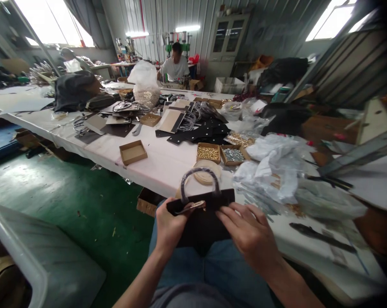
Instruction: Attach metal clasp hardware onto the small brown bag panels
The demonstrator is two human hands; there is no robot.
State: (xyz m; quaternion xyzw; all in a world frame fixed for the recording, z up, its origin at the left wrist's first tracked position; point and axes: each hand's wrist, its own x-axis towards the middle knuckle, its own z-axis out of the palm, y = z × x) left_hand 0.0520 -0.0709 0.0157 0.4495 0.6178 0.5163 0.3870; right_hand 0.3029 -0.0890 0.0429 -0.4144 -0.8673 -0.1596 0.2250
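A small dark handbag rests on my lap at the table's edge, its curved handle standing up in what looks like clear wrapping. My left hand grips the bag's left top edge, thumb pressed toward a small gold-coloured metal piece on a strap. On the other side, my right hand holds the right top edge, fingers bent over the dark panel. The bag's lower part is in shadow. Just beyond the handle lies a pale roll of tape or strip.
Cardboard trays of gold studs and silver studs sit on the white table, near an open cardboard tray. Clear plastic bags crowd the right. A grey bin stands left. A person sits at the back.
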